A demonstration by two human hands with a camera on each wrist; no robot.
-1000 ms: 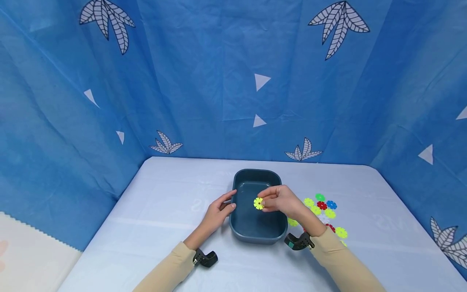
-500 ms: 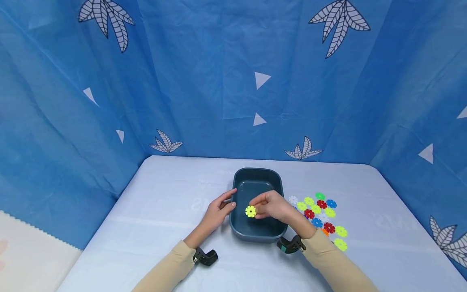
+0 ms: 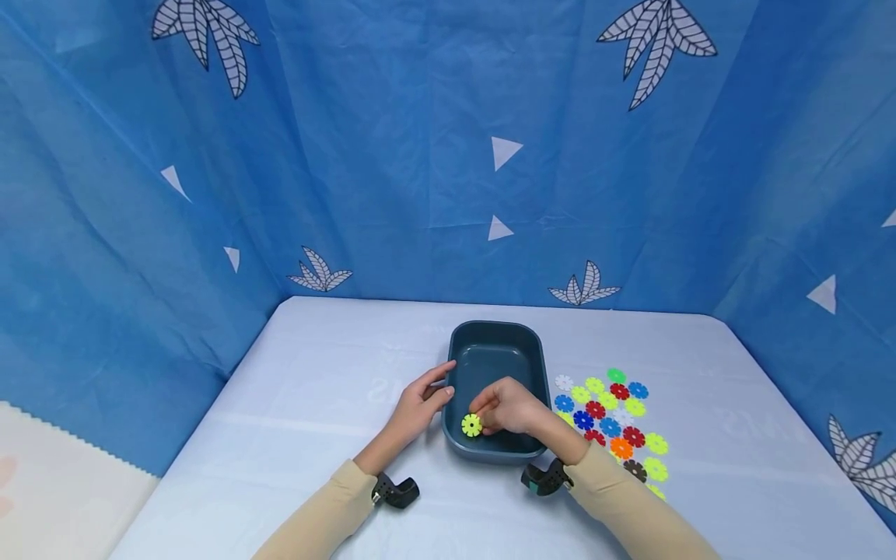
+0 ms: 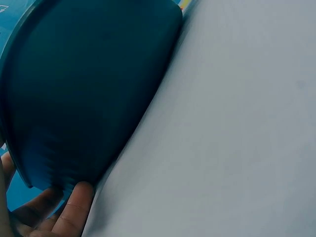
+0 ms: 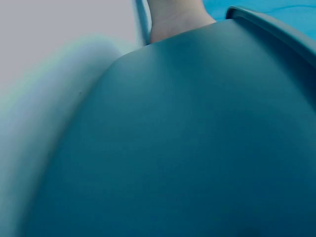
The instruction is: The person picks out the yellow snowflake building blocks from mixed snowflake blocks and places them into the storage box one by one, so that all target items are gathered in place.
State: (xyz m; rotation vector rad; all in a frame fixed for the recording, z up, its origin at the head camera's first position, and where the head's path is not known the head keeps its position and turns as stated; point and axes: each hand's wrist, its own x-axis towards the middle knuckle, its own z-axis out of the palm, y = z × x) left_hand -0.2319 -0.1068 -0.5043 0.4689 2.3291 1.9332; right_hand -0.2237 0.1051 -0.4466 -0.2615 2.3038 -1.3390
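A dark teal plastic bin [image 3: 490,365] stands on the table. My left hand [image 3: 413,414] rests at its left side, thumb and forefinger touching the rim. In the left wrist view, fingers [image 4: 75,210] of that hand lie against the bin's outer wall [image 4: 94,94]. Inside the bin, low near its front left, my right hand [image 3: 509,406] pinches a yellow notched plastic disc [image 3: 472,425] by its edge. The disc faces up toward the head camera; whether it touches the floor, I cannot tell. The right wrist view is filled mostly by the bin's outer wall [image 5: 168,138].
Right of the bin, several notched discs lie spread flat on the white table [image 3: 742,467], among them a green disc [image 3: 616,376], an orange disc [image 3: 621,448] and a brown disc [image 3: 635,470]. A blue printed curtain [image 3: 385,155] hangs behind and at both sides.
My right hand has moved left and toward the bin's front, carrying the yellow disc. More of the loose discs show beside its forearm. The left hand stays at the rim.
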